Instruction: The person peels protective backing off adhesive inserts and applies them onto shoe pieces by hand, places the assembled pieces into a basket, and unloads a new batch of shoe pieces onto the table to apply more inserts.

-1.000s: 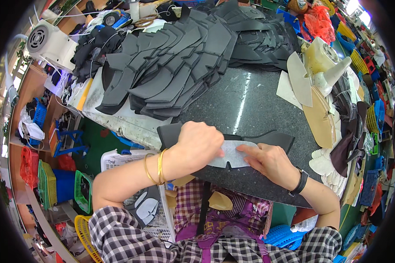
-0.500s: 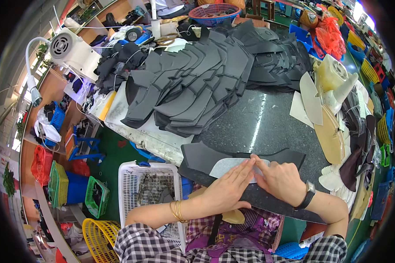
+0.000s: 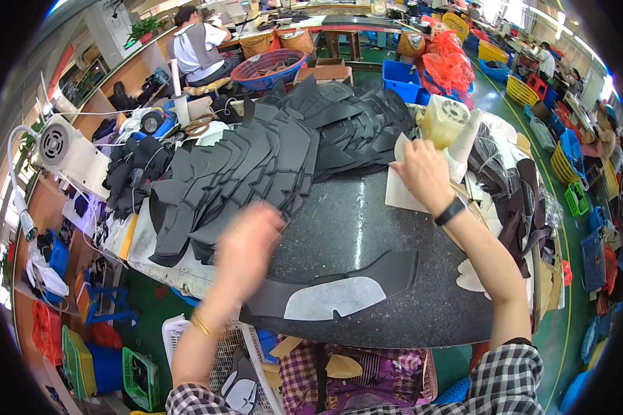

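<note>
- From where I stand, the left hand [image 3: 246, 242] is a blur by the near side of the big pile of dark pieces [image 3: 239, 166]. I can't tell if it is open or closed, or if it touches the pile.
- The left arm comes up from the low edge and leans a bit to the right, with a gold bracelet [image 3: 201, 324] at the wrist.
- The long dark piece [image 3: 398, 268] lies flat on the dark bench [image 3: 332, 235], in front of the person and between the two arms. It is long from side to side, and its right end tips a little away from the person.
- A pale patch [image 3: 336, 297] sits on its middle, with a small notch on the near edge.
- The left hand is nearer to this piece, just past its left end. The right hand [image 3: 426, 173] is well apart from it, farther up the bench.
- That right hand is back side up, fingers bent, over the white card [image 3: 400, 191] by the yellowish tub [image 3: 439, 119]. I can't see if it grips anything. Its arm is stretched far out, slanting left.
</note>
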A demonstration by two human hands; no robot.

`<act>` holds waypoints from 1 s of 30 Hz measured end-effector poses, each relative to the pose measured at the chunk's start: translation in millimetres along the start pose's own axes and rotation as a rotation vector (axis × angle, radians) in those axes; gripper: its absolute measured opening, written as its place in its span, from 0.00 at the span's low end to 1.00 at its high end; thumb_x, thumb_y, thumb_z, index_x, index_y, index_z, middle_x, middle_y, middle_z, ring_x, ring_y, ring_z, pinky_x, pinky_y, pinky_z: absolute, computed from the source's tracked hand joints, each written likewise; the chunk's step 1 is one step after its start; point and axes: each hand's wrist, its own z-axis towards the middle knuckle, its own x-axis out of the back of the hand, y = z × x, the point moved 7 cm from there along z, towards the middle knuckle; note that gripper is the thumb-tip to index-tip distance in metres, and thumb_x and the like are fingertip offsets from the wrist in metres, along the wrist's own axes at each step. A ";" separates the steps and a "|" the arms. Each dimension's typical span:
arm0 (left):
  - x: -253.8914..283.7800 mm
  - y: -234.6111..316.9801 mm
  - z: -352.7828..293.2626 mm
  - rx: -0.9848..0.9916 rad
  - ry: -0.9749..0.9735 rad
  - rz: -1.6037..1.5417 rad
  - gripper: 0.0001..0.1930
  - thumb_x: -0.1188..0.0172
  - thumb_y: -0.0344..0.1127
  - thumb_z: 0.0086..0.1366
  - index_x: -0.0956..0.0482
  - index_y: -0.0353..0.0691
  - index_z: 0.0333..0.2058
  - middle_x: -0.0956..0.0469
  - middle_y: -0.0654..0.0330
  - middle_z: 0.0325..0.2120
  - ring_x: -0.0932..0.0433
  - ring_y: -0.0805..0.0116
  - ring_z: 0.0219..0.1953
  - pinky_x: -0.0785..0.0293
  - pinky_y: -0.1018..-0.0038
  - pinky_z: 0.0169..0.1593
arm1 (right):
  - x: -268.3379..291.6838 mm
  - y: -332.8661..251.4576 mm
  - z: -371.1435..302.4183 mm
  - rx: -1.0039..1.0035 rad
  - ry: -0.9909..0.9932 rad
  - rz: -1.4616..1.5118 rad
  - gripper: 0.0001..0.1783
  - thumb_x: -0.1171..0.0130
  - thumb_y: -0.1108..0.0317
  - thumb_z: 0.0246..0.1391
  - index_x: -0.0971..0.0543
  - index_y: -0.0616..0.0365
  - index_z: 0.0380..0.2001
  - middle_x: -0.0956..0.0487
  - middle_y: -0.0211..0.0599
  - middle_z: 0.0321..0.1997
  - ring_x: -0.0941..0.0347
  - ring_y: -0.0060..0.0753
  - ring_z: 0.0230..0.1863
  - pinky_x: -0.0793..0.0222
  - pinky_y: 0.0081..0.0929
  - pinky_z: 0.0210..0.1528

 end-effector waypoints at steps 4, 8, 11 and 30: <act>55.4 -122.0 -0.8 0.163 0.276 0.762 0.10 0.42 0.35 0.59 0.22 0.40 0.39 0.22 0.50 0.38 0.22 0.52 0.39 0.27 0.62 0.42 | -43.9 18.5 6.3 -0.076 -0.045 0.306 0.16 0.38 0.65 0.46 0.29 0.59 0.36 0.24 0.42 0.32 0.26 0.45 0.37 0.31 0.39 0.36; 72.8 -155.9 -14.3 0.371 0.281 0.446 0.09 0.35 0.35 0.53 0.19 0.38 0.31 0.20 0.52 0.25 0.20 0.58 0.27 0.26 0.67 0.34 | -14.5 -3.0 6.8 -0.004 -0.027 0.723 0.09 0.42 0.70 0.47 0.29 0.61 0.30 0.24 0.50 0.29 0.27 0.52 0.34 0.33 0.43 0.35; 96.3 -166.3 -17.8 0.554 0.316 0.113 0.12 0.32 0.35 0.50 0.20 0.33 0.29 0.20 0.54 0.22 0.23 0.62 0.24 0.27 0.71 0.34 | -3.2 -12.6 3.1 0.101 -0.041 0.609 0.08 0.44 0.68 0.50 0.29 0.61 0.24 0.24 0.50 0.24 0.26 0.53 0.28 0.33 0.44 0.30; -41.5 73.5 -45.5 -0.555 0.030 0.383 0.08 0.35 0.33 0.48 0.24 0.41 0.26 0.23 0.60 0.30 0.23 0.64 0.32 0.25 0.73 0.32 | 31.5 -36.3 -6.7 0.334 0.000 0.371 0.10 0.44 0.65 0.46 0.27 0.47 0.35 0.26 0.33 0.34 0.23 0.36 0.32 0.28 0.31 0.29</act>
